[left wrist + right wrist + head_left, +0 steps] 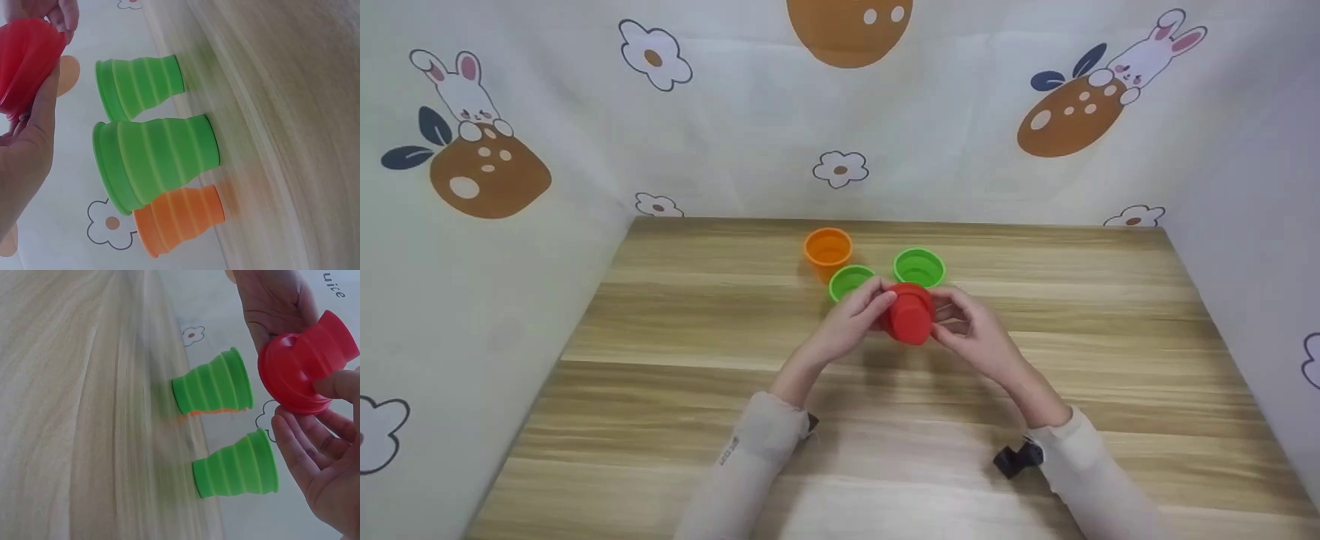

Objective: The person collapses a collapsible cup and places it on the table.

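Note:
Both hands hold a red collapsible cup [913, 322] up off the table, its narrow end tilted toward me. In the right wrist view the red cup [306, 365] looks partly folded, with stacked rings at its wide end. My left hand [851, 319] grips its left side, thumb on the wall. My right hand [979, 330] pinches the right side, its thumb [337, 385] on the wall and fingers at the rim. Behind the hands, a green cup [160, 160], a second green cup [140, 84] and an orange cup [180, 216] stand upright, rims up.
The cups stand on a wood-grain table [675, 420], near its back. Cloth walls [735, 120] printed with rabbits and flowers enclose it at the back and sides. Each sleeve bears a black wrist mount [1018, 457].

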Available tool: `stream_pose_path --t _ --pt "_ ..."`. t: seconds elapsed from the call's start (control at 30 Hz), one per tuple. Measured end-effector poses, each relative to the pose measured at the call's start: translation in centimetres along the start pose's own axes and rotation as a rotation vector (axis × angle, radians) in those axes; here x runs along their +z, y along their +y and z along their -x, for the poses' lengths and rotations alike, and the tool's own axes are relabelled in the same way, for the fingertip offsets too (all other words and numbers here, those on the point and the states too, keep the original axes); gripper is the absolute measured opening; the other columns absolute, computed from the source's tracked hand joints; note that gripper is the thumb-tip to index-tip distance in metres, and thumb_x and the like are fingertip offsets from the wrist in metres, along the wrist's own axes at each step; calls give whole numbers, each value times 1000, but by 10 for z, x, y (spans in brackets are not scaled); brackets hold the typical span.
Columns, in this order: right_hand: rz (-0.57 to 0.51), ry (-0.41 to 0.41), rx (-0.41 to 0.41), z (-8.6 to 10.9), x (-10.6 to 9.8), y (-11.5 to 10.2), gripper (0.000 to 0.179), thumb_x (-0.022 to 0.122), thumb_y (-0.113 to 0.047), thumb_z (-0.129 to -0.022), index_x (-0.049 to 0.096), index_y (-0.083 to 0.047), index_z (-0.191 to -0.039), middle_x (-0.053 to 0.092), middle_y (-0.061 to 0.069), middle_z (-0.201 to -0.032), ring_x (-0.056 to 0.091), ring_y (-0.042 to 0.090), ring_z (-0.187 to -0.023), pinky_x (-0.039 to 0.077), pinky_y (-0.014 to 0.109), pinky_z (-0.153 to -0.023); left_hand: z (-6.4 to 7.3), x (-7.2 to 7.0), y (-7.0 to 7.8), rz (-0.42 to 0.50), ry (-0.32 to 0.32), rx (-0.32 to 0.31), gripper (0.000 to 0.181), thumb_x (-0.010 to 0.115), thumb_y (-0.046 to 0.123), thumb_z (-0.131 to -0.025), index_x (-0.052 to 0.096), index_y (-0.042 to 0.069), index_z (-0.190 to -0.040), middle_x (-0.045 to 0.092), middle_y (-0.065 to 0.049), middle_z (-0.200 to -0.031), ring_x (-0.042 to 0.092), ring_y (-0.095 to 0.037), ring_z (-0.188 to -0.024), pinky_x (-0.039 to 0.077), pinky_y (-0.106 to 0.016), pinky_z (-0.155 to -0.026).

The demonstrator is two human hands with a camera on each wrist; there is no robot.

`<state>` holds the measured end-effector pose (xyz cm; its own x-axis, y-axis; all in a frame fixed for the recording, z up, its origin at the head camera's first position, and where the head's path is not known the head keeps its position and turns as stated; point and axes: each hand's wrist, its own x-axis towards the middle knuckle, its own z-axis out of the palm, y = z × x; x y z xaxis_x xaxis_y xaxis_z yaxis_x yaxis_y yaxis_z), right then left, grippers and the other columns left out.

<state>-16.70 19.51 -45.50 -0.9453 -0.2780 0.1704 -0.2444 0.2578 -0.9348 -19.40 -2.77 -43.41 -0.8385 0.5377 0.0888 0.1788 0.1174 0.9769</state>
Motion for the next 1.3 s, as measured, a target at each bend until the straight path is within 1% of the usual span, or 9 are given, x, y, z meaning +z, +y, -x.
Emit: stream_pose_path --t 0.1,0.3,0.4,0.53,0.67,0.77,1.0,1.13,1.3 --pt "-33 0 9 0 1 1 43 66 5 -89 55 4 -131 65 20 -116 64 10 -100 58 31 -92 -1 -1 -1 16 6 -5 25 45 18 -106 53 -3 -117 63 -21 -106 62 -12 -89 59 -29 -86" --pt "-88 64 18 -1 3 0 39 64 9 -88 57 8 -126 66 21 -111 64 8 -97 57 20 -88 0 0 -2 43 9 -8 25 46 18 -106 53 -3 -117 62 -20 -106 62 -12 -89 60 -31 -87" --pt "-74 104 12 0 4 0 37 65 10 -88 59 8 -124 68 20 -109 65 7 -95 57 18 -86 0 0 -1 72 -1 4 25 46 16 -105 52 -5 -118 62 -20 -106 62 -11 -88 60 -31 -88" --pt "-17 143 -29 0 4 0 35 68 9 -86 63 5 -121 69 19 -106 66 7 -94 57 17 -84 1 0 -1 87 -15 22 25 46 13 -105 52 -7 -118 62 -20 -105 63 -10 -87 59 -31 -88" --pt "64 159 -83 2 4 0 34 69 8 -86 67 1 -119 70 14 -108 66 9 -94 57 17 -84 1 -1 -2 45 -30 30 25 49 11 -103 55 -7 -120 64 -23 -106 63 -9 -86 58 -27 -86" --pt "142 152 -133 2 5 0 32 69 7 -87 69 -1 -118 71 11 -110 68 12 -96 58 19 -84 1 0 -1 -16 -42 27 25 53 12 -102 58 -5 -120 66 -23 -107 62 -9 -85 57 -24 -82" --pt "277 131 -210 3 4 -1 33 69 5 -86 72 -7 -116 72 5 -105 70 17 -94 62 33 -83 0 2 1 -113 -64 11 27 59 16 -99 62 -2 -119 70 -21 -108 65 -12 -86 58 -24 -78" --pt "297 121 -205 3 5 -1 32 71 0 -87 72 -9 -118 72 4 -106 71 16 -94 62 35 -84 -1 1 0 -145 -52 1 27 60 17 -99 63 -1 -119 70 -19 -110 68 -18 -92 58 -25 -80" --pt "228 131 -171 3 4 0 33 74 -5 -87 70 -8 -120 72 5 -113 70 17 -100 60 32 -88 0 0 -2 -135 -13 -3 26 60 18 -100 64 1 -119 70 -16 -113 68 -19 -97 58 -26 -83"
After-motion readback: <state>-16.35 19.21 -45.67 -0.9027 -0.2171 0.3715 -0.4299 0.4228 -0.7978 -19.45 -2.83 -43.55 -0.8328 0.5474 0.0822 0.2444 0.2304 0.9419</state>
